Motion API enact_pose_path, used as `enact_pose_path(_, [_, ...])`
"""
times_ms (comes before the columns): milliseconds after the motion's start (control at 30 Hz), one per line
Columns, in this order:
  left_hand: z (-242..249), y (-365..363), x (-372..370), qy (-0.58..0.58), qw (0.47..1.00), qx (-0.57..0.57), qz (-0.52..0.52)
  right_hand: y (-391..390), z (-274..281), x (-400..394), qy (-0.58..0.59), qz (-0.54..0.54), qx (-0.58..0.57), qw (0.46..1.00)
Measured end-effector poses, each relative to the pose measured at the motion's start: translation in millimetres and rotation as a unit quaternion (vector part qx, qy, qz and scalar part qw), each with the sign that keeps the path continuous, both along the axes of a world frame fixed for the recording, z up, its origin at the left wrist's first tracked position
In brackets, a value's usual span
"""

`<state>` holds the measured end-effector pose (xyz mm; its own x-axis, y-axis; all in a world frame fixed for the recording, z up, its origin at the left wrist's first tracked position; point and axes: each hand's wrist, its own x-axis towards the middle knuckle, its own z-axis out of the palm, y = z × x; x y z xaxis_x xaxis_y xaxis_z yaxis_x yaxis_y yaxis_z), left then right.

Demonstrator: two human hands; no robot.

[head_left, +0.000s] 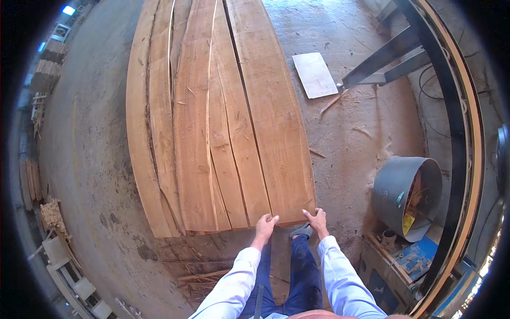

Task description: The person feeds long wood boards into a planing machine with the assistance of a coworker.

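Note:
Several long wooden planks (194, 127) lie side by side in a stack, their near ends facing me. The rightmost wide plank (281, 127) has its near end between my hands. My left hand (264, 227) is closed on that end at its left corner, thumb on top. At the right corner my right hand (317, 221) grips the same plank, also thumb on top. The fingers beneath the wood are hidden. Dark gaps separate this plank from the narrower board (234, 122) to its left.
A grey metal drum (390, 186) with scraps inside stands at right, near a black metal frame (457, 122). A white sheet (315, 74) lies on the floor beyond. Wood scraps (204, 275) litter the floor by my legs.

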<state>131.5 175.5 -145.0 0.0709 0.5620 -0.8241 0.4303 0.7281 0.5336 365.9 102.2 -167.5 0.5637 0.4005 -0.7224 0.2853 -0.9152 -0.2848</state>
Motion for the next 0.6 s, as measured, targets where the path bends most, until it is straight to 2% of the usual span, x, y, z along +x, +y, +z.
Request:
enact_pose_path(133, [-3.4, 2.7, -8.1, -0.029, 0.999, -0.025, 0.01, 0.7, 14.3, 12.9, 0.042, 0.06, 0.014, 0.997])
enact_pose_path(267, [-16.0, -6.0, -13.6, -0.043, 0.999, -0.02, -0.013, -19.2, 35.0, -7.3, 0.093, -0.042, 0.126, 0.987])
enact_pose_path(333, [-18.6, -4.0, -14.3, -0.068, 0.997, -0.043, -0.006, -19.0, 65.2, -24.0, 0.118, -0.114, 0.163, 0.973])
enact_pose_path(400, [-24.8, -8.0, -14.1, -0.113, 0.988, -0.099, 0.016, -17.7, 114.7, -31.6, 0.106, -0.129, 0.177, 0.97])
enact_pose_path(500, [52.8, 8.0, 6.2, -0.166, 0.974, -0.154, -0.021, -19.1, 209.4, -20.0, 0.04, -0.107, 0.195, 0.974])
enact_pose_path(600, [106.5, 10.8, 8.3, -0.308, 0.909, -0.126, -0.25, -59.2, 292.2, 9.0, -0.029, -0.067, 0.208, 0.975])
